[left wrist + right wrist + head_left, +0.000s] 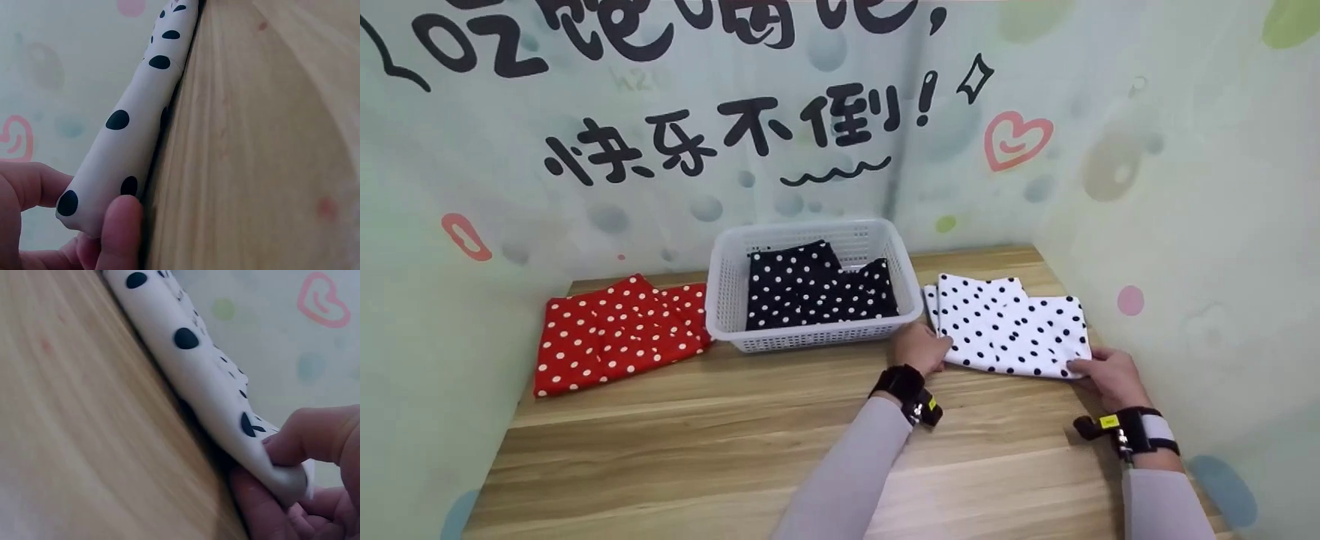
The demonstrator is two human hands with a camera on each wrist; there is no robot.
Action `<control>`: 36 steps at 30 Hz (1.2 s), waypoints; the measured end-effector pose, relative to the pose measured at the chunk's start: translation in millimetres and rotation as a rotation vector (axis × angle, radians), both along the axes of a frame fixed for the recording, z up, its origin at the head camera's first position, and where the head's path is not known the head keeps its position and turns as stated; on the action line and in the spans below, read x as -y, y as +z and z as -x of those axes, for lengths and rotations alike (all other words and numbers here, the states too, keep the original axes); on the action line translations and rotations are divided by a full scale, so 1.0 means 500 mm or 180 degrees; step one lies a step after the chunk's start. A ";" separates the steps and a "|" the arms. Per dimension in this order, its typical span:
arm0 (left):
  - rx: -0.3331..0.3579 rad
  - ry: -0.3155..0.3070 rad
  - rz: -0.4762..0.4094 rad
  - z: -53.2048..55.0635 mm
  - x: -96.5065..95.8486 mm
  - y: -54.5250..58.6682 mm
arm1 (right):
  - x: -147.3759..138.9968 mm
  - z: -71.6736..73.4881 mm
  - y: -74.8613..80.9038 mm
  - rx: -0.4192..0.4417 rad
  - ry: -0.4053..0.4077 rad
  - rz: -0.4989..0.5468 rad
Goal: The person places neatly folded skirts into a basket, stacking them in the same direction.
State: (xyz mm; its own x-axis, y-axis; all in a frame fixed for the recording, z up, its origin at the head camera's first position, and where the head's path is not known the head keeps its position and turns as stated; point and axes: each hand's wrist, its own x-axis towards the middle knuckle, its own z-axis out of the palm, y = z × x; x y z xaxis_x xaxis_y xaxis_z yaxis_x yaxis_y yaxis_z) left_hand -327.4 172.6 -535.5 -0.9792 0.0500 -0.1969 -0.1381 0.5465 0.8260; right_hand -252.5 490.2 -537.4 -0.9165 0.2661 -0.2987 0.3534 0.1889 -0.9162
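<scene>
A folded white cloth with black dots (1001, 324) lies at the right of the wooden table, beside the basket. My left hand (917, 346) pinches its near left corner. At the near right corner, my right hand (1114, 376) grips the fabric between thumb and fingers. In the left wrist view, the rounded front fold of the white cloth (126, 112) sits low along the tabletop, with the fingers (39, 183) at its end. The right wrist view shows a thumb and fingertips closing on the other end of the fold. Parts of both hands' fingers are hidden under the cloth.
A white perforated basket (720, 296) stands at the back middle, holding a folded black cloth with white dots (810, 292). To its left lies a folded red cloth with white dots (619, 330). Printed fabric walls (1185, 225) enclose the table (697, 450) at the back and sides.
</scene>
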 end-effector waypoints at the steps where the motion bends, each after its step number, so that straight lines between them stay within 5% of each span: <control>1: -0.0031 -0.0048 0.0072 -0.005 0.002 0.004 | -0.004 -0.009 0.001 0.0009 0.0089 0.0056; 10: -0.0088 -0.0485 -0.0039 -0.077 0.034 0.012 | -0.016 -0.079 0.004 0.0303 0.0611 -0.0216; 17: -0.0179 -0.0982 0.0021 -0.143 0.105 0.008 | 0.017 -0.128 0.006 0.0263 0.0959 -0.0585; 22: 0.0153 -0.1280 -0.0268 -0.199 0.181 0.013 | 0.070 -0.163 0.011 0.0131 0.1323 -0.1105; 25: 0.0289 -0.1372 -0.0366 -0.224 0.223 0.014 | 0.112 -0.177 0.015 0.0121 0.1483 -0.1368; 36: 0.0356 -0.1348 0.0004 -0.260 0.397 0.016 | 0.286 -0.188 0.012 0.0134 0.2047 -0.1145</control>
